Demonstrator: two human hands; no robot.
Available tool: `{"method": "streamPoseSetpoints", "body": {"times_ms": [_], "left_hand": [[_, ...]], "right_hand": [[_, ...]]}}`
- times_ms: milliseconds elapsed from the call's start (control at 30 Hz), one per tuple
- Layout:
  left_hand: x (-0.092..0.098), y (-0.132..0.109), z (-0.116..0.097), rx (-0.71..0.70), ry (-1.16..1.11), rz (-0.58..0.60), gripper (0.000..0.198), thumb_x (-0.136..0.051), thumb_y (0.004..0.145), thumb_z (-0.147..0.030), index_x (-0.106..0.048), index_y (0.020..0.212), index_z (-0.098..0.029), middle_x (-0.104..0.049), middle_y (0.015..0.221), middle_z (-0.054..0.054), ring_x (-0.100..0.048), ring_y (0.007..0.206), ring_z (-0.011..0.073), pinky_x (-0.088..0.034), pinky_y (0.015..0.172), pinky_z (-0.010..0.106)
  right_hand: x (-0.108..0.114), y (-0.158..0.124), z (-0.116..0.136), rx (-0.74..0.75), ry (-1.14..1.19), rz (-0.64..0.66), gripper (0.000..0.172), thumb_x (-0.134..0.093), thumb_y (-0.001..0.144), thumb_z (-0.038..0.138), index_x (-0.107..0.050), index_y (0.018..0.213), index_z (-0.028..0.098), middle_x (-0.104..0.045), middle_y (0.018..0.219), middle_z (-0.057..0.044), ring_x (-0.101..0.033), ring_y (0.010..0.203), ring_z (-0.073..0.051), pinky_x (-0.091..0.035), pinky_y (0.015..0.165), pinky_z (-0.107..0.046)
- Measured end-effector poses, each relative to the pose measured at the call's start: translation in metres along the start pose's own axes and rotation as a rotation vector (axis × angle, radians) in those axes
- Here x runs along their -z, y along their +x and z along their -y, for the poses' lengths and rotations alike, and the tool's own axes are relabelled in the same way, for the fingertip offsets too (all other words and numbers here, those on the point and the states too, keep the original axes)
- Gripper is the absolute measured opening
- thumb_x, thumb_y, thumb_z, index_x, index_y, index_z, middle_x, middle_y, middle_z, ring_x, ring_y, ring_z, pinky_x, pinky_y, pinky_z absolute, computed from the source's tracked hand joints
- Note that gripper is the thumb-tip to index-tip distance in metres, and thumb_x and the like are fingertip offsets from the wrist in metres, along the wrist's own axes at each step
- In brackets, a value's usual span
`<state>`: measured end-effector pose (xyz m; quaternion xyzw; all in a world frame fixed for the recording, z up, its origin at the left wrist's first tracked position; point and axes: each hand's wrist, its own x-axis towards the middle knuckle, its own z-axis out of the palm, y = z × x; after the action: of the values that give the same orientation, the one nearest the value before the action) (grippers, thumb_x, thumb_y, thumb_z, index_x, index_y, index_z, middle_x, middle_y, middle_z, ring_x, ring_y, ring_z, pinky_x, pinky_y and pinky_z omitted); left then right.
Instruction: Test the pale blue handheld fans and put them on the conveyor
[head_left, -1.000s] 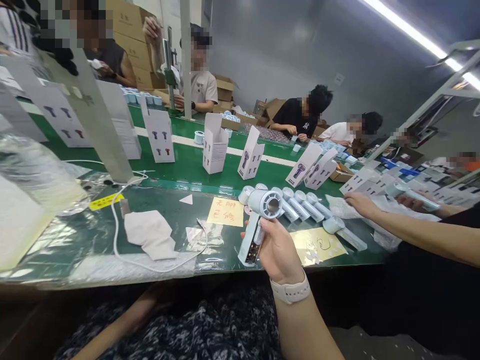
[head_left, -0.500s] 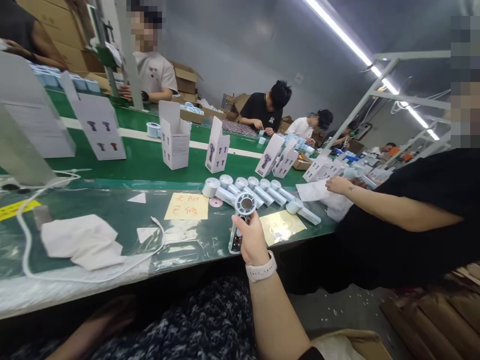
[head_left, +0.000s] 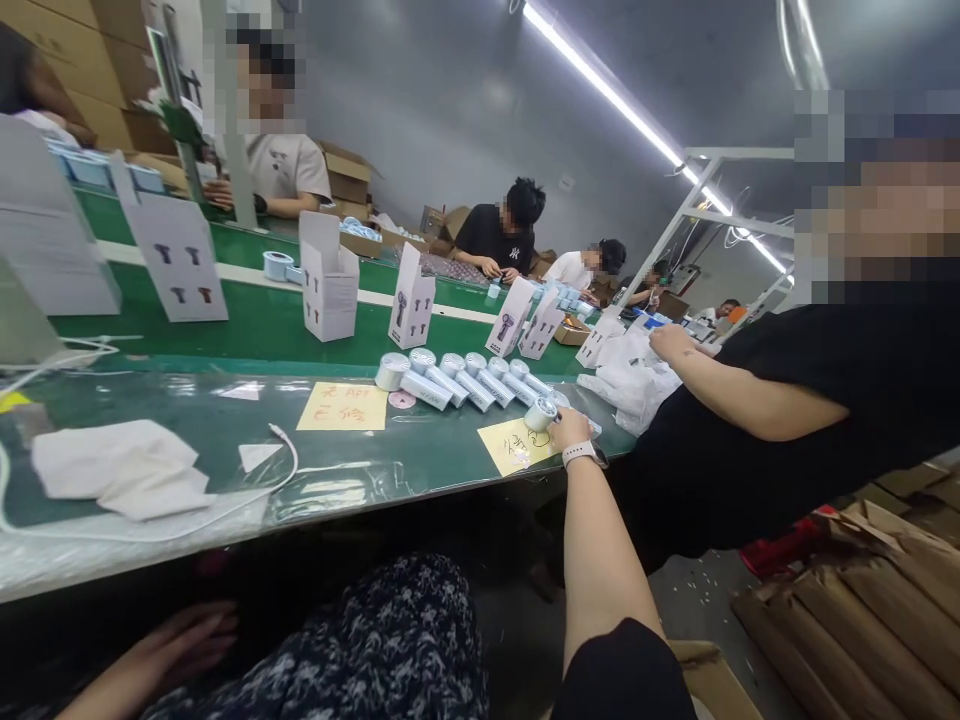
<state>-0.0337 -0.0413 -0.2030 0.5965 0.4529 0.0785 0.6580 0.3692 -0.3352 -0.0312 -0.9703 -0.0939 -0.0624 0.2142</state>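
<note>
My right hand (head_left: 571,428), with a pale watch strap at the wrist, is closed around a light blue handheld fan at the bench's right front. The round head of that handheld fan (head_left: 540,414) shows beyond my fingers, over a yellow note with handwriting (head_left: 517,447); its handle is mostly covered. Part of another fan (head_left: 596,428) shows just past my hand. A slanting row of similar fans (head_left: 472,385) lies behind, heads toward the back. Low at the left, below the bench edge, my left hand (head_left: 191,640) hangs with fingers stretched and nothing in it.
A second yellow note (head_left: 343,406), a crumpled white sheet (head_left: 120,468) and a white cable (head_left: 285,460) lie on the bench (head_left: 345,480). White printed boxes (head_left: 328,280) stand along the green belt (head_left: 262,335). A co-worker's arm (head_left: 742,385) reaches over white bags (head_left: 630,375) at right.
My right hand has moved right with the fan, from in front of the row to beside the yellow note. My left hand shows more clearly, and the view has shifted right.
</note>
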Motion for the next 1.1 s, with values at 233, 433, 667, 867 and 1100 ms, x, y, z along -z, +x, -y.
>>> {"method": "streamPoseSetpoints", "body": {"times_ms": [233,433,667,867,1100], "left_hand": [[0.006,0.011,0.022,0.065,-0.161,0.017,0.016,-0.066,0.043,-0.043,-0.069,0.055,-0.034,-0.077,0.066,-0.002,-0.075,0.073,0.0250,-0.059,0.065,0.030],[0.014,0.005,0.028,-0.017,-0.082,0.062,0.016,-0.073,0.047,-0.043,-0.073,0.061,-0.033,-0.079,0.073,0.000,-0.076,0.077,0.0261,-0.059,0.067,0.030],[0.004,0.008,0.028,-0.030,-0.024,0.051,0.014,-0.063,0.067,-0.038,-0.071,0.061,-0.028,-0.078,0.071,0.002,-0.076,0.075,0.0243,-0.057,0.067,0.030],[0.006,0.011,0.037,-0.077,0.064,0.072,0.042,-0.077,0.039,-0.063,-0.071,0.064,-0.030,-0.079,0.076,0.003,-0.075,0.080,0.0300,-0.059,0.072,0.035],[0.004,0.016,0.052,-0.089,-0.023,-0.005,0.074,-0.074,0.035,-0.082,-0.070,0.078,-0.023,-0.077,0.082,0.010,-0.073,0.080,0.0337,-0.061,0.073,0.039]], "right_hand": [[-0.024,-0.021,-0.014,-0.116,-0.180,-0.259,0.037,-0.062,0.095,0.034,-0.057,0.129,0.019,-0.057,0.134,-0.011,-0.060,0.115,-0.027,-0.052,0.095,-0.049],[-0.032,-0.043,-0.042,-0.116,-0.230,-0.184,0.029,-0.059,0.097,0.033,-0.061,0.122,0.020,-0.061,0.129,-0.010,-0.063,0.108,-0.023,-0.055,0.092,-0.044],[-0.023,-0.032,-0.054,0.056,-0.294,-0.032,0.030,-0.060,0.096,0.033,-0.061,0.123,0.019,-0.061,0.129,-0.010,-0.063,0.109,-0.023,-0.054,0.092,-0.045],[-0.020,-0.023,-0.062,0.073,-0.364,0.013,0.032,-0.062,0.095,0.034,-0.061,0.122,0.017,-0.062,0.126,-0.010,-0.064,0.107,-0.024,-0.055,0.090,-0.044],[-0.025,-0.012,-0.070,0.049,-0.406,-0.006,0.031,-0.061,0.096,0.034,-0.061,0.122,0.017,-0.062,0.124,-0.009,-0.064,0.106,-0.023,-0.055,0.089,-0.045]]}}
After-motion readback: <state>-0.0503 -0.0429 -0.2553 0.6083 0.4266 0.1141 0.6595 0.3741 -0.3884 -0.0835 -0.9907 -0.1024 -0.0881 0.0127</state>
